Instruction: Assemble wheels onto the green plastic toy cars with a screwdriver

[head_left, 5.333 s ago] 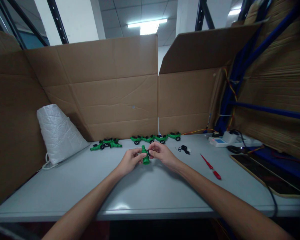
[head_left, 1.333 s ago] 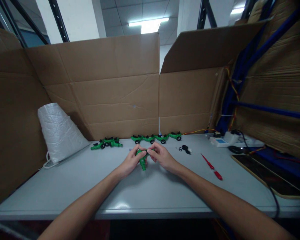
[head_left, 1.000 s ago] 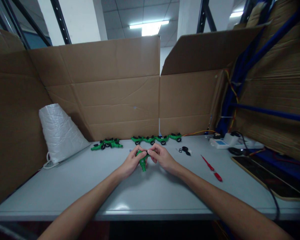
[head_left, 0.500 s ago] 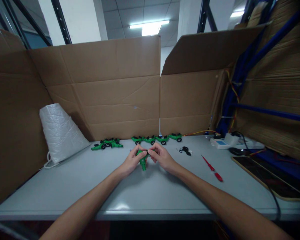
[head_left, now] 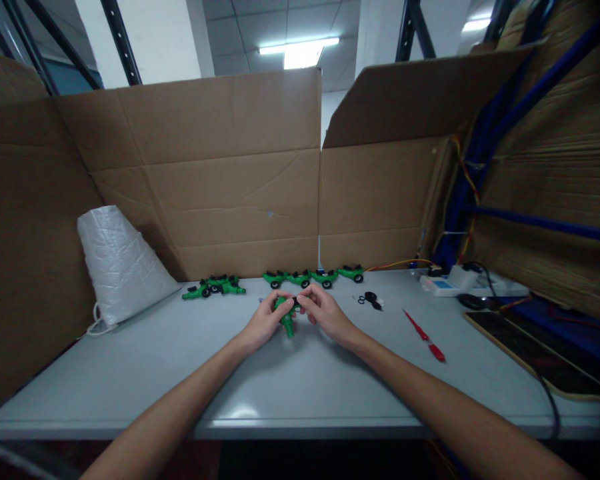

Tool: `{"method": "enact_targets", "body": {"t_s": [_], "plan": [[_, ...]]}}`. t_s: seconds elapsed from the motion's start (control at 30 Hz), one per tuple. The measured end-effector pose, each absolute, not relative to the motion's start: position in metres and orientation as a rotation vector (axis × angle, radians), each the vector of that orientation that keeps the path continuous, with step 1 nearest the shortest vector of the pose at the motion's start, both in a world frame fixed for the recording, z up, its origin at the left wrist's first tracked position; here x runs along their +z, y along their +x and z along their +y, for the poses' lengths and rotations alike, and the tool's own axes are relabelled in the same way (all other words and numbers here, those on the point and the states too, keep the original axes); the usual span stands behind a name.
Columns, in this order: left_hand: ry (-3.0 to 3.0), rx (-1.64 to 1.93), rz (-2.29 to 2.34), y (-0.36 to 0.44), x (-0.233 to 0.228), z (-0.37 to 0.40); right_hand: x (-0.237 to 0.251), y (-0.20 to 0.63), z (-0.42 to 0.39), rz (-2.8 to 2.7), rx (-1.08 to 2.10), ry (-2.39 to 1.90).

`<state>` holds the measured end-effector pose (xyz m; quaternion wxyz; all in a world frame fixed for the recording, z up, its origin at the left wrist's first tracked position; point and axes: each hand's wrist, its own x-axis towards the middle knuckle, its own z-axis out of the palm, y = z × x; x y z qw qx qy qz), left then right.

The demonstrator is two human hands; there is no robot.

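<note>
My left hand (head_left: 260, 327) is closed on a green toy vehicle (head_left: 287, 323), held just above the table with its narrow end toward me. The fingers of my right hand (head_left: 333, 323) pinch at a small black part (head_left: 295, 302) at the toy's far end. Its exact shape is hidden by the fingertips. Behind my hands stands a row of similar green toy vehicles (head_left: 324, 279) with black wheels. To the right lie several loose small black pieces (head_left: 371, 297).
More green toys (head_left: 233, 289) cluster at the back left, beside a white padded bag (head_left: 120, 267). A thin red tool (head_left: 436, 352) lies on the right of the table (head_left: 300, 400). Farther right are a power strip (head_left: 443, 287) and a dark flat panel (head_left: 530, 353). Cardboard walls (head_left: 230, 193) enclose the table.
The toy has tilted slightly, its near end shifting a little right and away from me. My right fingertips have moved slightly right. Both hands keep their hold.
</note>
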<state>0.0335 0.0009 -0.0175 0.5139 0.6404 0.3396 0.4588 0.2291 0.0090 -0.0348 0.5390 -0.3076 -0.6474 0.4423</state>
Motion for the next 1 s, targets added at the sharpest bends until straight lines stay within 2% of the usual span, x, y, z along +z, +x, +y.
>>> {"method": "enact_targets", "body": {"t_s": [0.63, 1.0], "plan": [[1.631, 1.127, 0.841, 0.034, -0.011, -0.001, -0.028, 0.227, 0.009, -1.494, 1.074, -0.705], [1.689, 1.159, 0.831, 0.032, -0.009, -0.004, -0.018, 0.234, 0.002, -1.472, 1.251, -0.728]]}}
